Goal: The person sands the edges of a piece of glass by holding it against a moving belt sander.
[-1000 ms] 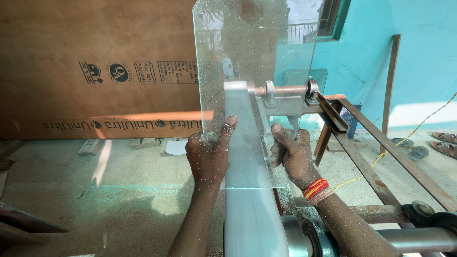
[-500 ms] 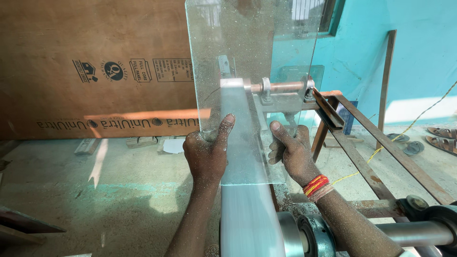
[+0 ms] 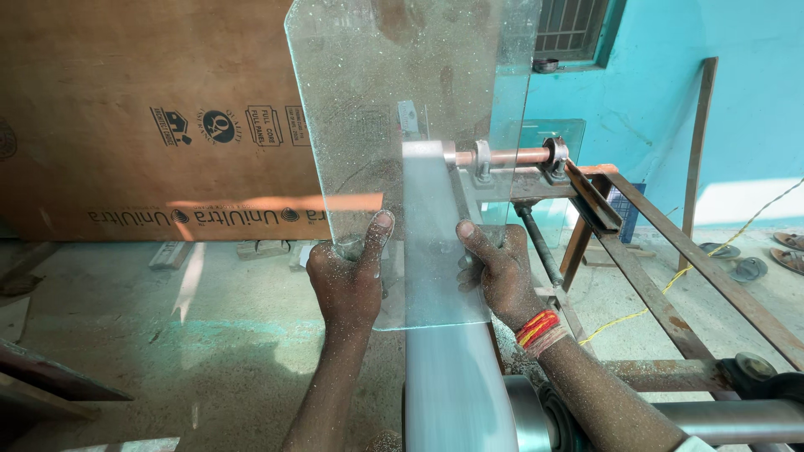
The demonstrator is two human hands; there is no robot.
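Dusty workshop floor below, a big sheet of brown board leaning at the back, turquoise wall off beyond the right hand. Now to the hands: the left hand clamps the lower left edge of a clear glass pane, thumb up flat against its near face, the other fingers wrapped behind. The right hand grips the pane's lower right edge the same way, thumb pressed on the front, fingers curled behind; red and yellow threads circle that wrist. Both hands are speckled with pale dust. The pane stands nearly upright between them, rising well above the fingers, speckled too. Running up between the two hands is a pale grinding belt, blurred, and the pane stands right against it. Just above the right hand, a coppery shaft sits in bearings at the belt's top. Out past the right forearm runs a rusty steel frame, with sandals on the floor beyond it.
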